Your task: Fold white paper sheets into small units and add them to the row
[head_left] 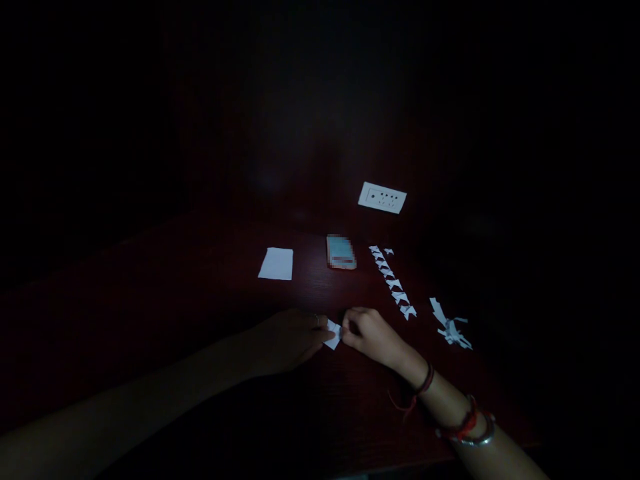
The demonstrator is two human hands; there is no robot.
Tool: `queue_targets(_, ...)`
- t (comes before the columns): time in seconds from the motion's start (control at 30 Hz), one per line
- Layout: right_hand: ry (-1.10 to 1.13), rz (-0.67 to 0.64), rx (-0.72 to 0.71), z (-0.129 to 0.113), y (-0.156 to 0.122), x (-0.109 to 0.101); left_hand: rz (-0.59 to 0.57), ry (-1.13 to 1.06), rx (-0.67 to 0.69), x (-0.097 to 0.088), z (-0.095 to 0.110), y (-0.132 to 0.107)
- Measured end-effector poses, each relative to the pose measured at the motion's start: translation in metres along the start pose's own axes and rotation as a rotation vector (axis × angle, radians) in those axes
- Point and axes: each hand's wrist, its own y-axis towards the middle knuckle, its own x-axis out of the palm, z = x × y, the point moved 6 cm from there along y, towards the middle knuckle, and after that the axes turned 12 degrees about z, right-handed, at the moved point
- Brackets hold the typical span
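A small white piece of folded paper (332, 339) lies low over the dark red table, between my two hands. My left hand (293, 339), with a ring on one finger, has its thumb and fingers on the paper's left side. From the other side, the thumb and forefinger of my right hand (373, 335) pinch the paper's right corner. Red threads and a bangle circle my right wrist and forearm. Beyond my hands, to the right, runs a slanting row of several small folded paper pieces (393, 283), with one more folded piece (389, 252) beside its far end.
A white paper sheet (277, 264) lies flat at the left. Further back is a phone-like object (341, 252) with a blurred screen. Loose paper strips (453, 332) are heaped at the right. A white socket panel (383, 198) sits behind. The surroundings are very dark.
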Motion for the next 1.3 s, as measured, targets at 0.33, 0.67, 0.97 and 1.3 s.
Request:
queue_targets(0.33, -0.107, -0.094, -0.27, -0.025, -0.007, -0.023, 0.006, 0.034, 0.037, 0.001, 0.002, 0.004)
queue_targets(0.67, -0.132, -0.159, -0.309, -0.025, -0.013, -0.016, -0.022, -0.074, 0.012, -0.006, 0.001, -0.001)
queue_targets(0.97, -0.208, -0.153, -0.306, -0.025, -0.013, -0.018, -0.042, -0.013, 0.083, -0.004, 0.001, -0.004)
queue_targets(1.3, -0.139, -0.171, -0.316, -0.026, -0.013, -0.021, -0.022, -0.001, 0.088, 0.001, -0.002, -0.005)
